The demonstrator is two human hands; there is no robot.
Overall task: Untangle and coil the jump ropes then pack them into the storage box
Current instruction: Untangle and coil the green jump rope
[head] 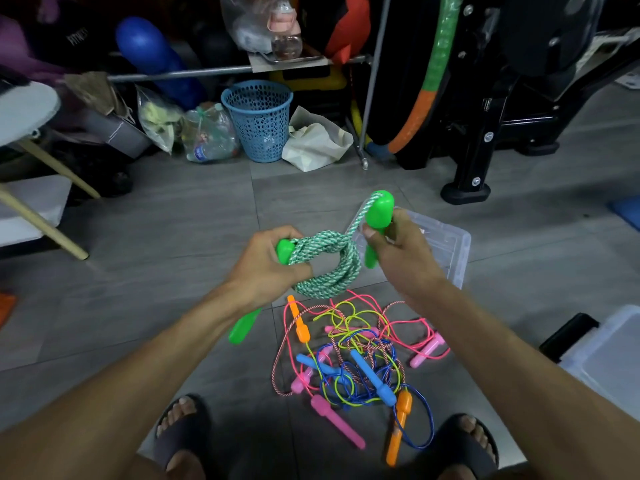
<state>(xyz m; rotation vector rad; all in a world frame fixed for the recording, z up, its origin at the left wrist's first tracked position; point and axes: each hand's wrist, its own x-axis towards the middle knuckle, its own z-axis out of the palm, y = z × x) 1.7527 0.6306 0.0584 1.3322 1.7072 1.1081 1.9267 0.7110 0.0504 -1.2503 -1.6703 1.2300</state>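
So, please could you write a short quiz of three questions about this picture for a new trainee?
1. True or false: the green-and-white rope is already coiled and lies inside the clear storage box.
2. What does the right hand hold?
A. an orange handle
B. a green handle
C. a blue handle
3. Fill the gap: the tangled pile of thin ropes lies on the ____, between the person's feet.

Key
1. False. The left hand holds the coil above the floor.
2. B. Its fingers grip the green handle.
3. floor
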